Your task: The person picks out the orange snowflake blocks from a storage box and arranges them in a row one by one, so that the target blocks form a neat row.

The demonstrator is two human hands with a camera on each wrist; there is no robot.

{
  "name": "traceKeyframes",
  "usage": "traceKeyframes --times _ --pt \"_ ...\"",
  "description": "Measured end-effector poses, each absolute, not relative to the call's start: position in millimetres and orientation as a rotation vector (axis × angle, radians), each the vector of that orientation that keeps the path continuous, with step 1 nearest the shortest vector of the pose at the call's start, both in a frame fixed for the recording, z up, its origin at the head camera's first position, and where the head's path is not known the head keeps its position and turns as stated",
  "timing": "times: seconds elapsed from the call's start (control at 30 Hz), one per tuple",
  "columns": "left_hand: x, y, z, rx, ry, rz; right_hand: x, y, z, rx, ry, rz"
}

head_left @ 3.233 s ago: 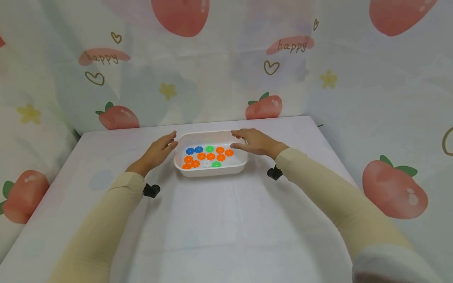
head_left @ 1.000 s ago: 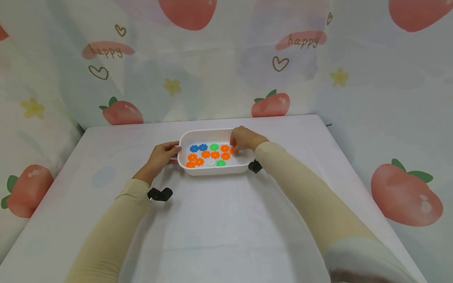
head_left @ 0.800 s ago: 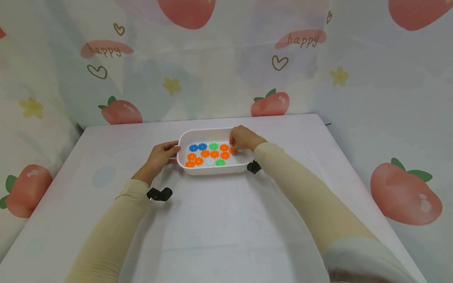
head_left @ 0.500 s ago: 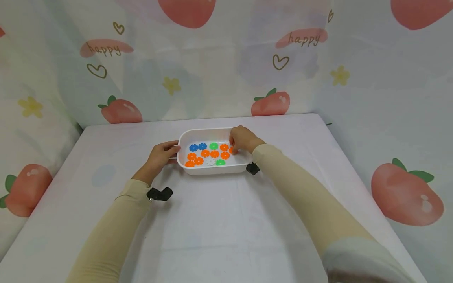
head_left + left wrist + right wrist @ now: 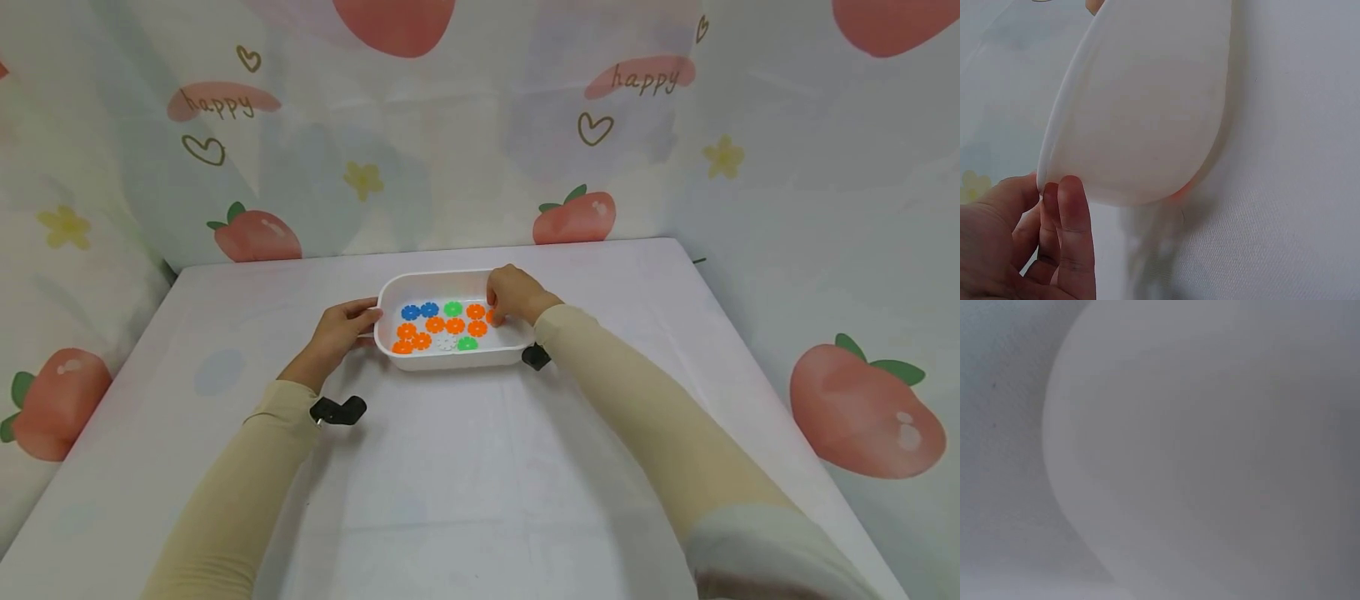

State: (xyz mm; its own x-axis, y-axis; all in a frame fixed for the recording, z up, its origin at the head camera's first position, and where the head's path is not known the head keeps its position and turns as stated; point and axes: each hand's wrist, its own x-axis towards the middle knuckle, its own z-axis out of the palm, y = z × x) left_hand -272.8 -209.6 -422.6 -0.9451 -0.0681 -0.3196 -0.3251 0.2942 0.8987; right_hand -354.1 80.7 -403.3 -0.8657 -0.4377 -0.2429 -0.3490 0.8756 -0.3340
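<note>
A white plastic basin (image 5: 461, 362) lies on the table with flat flower-shaped discs inside. At its left end my left hand (image 5: 335, 335) pinches the rim. The left wrist view has the left thumb at the basin's (image 5: 1147, 112) rim and the fingers against its outer wall. My right hand (image 5: 520, 294) reaches into the right end, fingers bent down onto an orange disc (image 5: 491, 317), which they partly cover. Other orange discs (image 5: 455, 326), blue discs (image 5: 410, 312), green discs (image 5: 453, 309) and a white piece (image 5: 446, 342) lie loose. The right wrist view has only blurred basin wall (image 5: 1179, 444).
A white cloth covers the table (image 5: 450, 475). A printed curtain (image 5: 450, 150) with fruit and hearts stands behind and at both sides. Each wrist bears a black camera mount (image 5: 339, 411).
Since the oldest frame, my left hand has come to the basin's left rim and my right hand has lowered onto an orange disc. Over the last second both have stayed still.
</note>
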Motion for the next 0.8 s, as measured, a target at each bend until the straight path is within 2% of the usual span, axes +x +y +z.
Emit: traceKeyframes --times 0.8 --pt "-275.2 -209.9 -426.5 -0.396 2.291 1.760 -354.0 83.6 -394.3 -0.643 2.680 -0.455"
